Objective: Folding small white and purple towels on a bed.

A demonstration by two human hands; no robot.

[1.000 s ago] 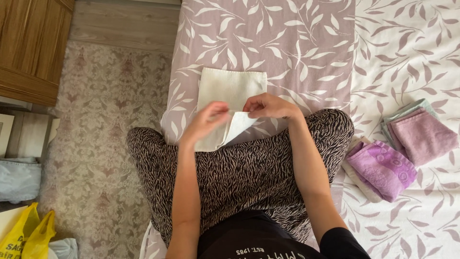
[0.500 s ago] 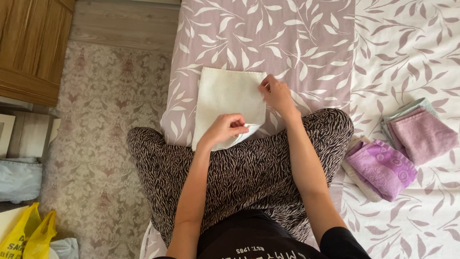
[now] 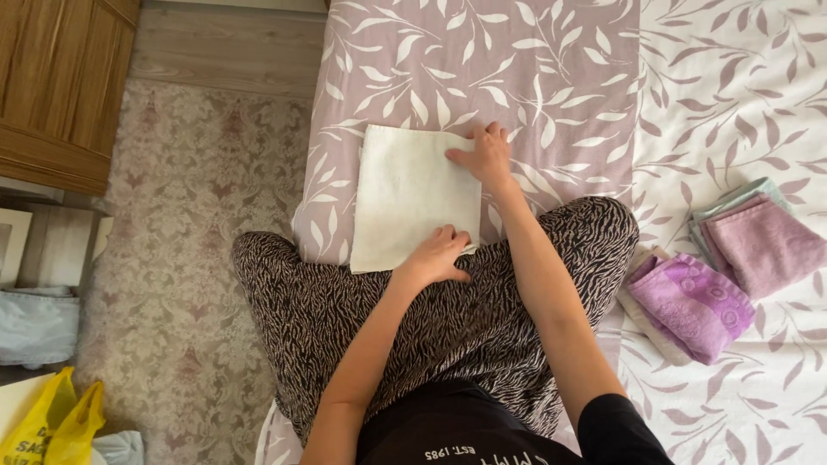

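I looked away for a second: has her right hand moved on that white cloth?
Yes. The right hand has slid from the near edge of the white cloth to its far right corner, away from her knee.

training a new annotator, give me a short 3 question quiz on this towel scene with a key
1. True or false: both hands rest flat on the white cloth.
2. Which hand touches the cloth's far right corner? A) left hand B) right hand
3. What lies on the bed to the person's right?

Key
1. True: the left hand presses the near edge and the right hand the far corner, neither pinching.
2. B
3. A folded purple towel and a stack of pink and pale green towels.
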